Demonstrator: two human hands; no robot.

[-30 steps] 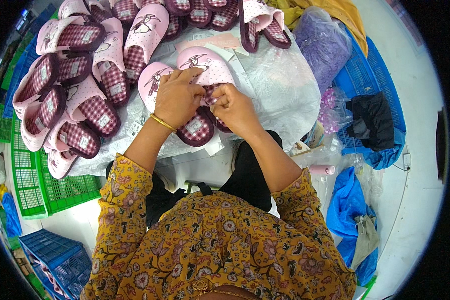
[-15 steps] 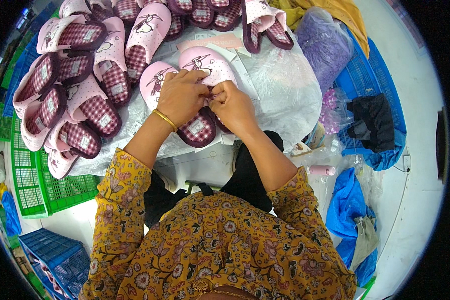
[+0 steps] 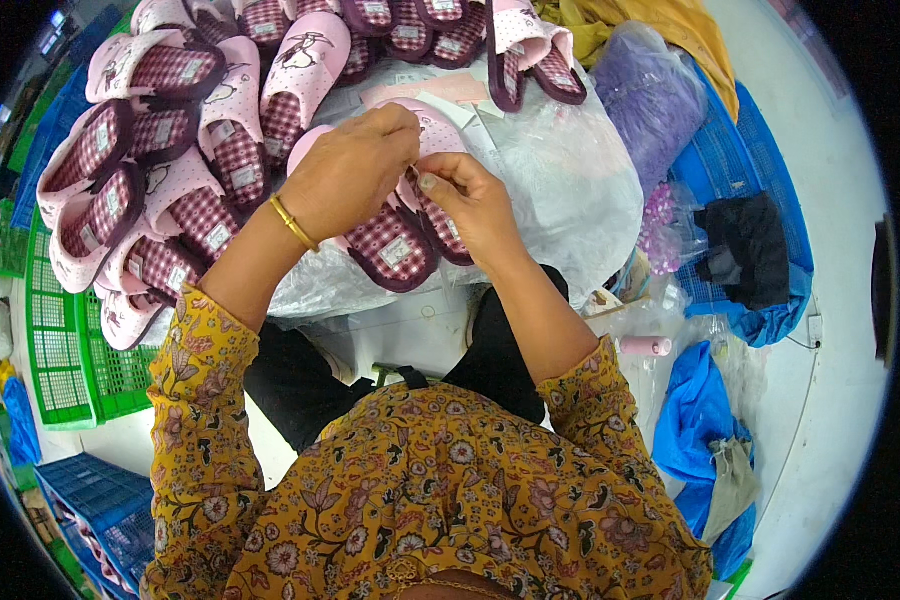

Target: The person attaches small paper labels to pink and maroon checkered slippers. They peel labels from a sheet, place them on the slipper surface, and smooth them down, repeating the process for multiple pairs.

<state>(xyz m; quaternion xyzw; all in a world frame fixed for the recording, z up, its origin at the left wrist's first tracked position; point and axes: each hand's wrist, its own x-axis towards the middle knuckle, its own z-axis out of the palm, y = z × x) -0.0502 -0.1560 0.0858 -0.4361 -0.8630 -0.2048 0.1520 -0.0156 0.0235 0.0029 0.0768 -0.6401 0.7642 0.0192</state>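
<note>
A pair of pink slippers [image 3: 395,245] with plum checked insoles lies at the near edge of the plastic-covered work surface [image 3: 560,190]. My left hand [image 3: 355,160] is over the left slipper's upper, its fingers bent and closed, their tips mostly hidden. My right hand [image 3: 475,205] is at the right slipper's opening, thumb and forefinger pinched together. The two hands' fingertips nearly meet between the slippers. Whatever they pinch is too small to make out. Behind them, part of the right slipper's pink upper [image 3: 440,130] shows.
Many matching slippers [image 3: 215,220] crowd the left and far side; another pair [image 3: 530,45] rests at the far right. Paper cards [image 3: 450,90] lie beyond my hands. Rightward are a purple bundle in plastic [image 3: 645,95] and a blue basket [image 3: 730,150]. A green crate [image 3: 120,370] stands left below.
My left hand has lifted and turned, its wrist shifting left, and its fingers have left the slipper's upper. The right hand stays near the same spot. The slippers have shifted slightly.
</note>
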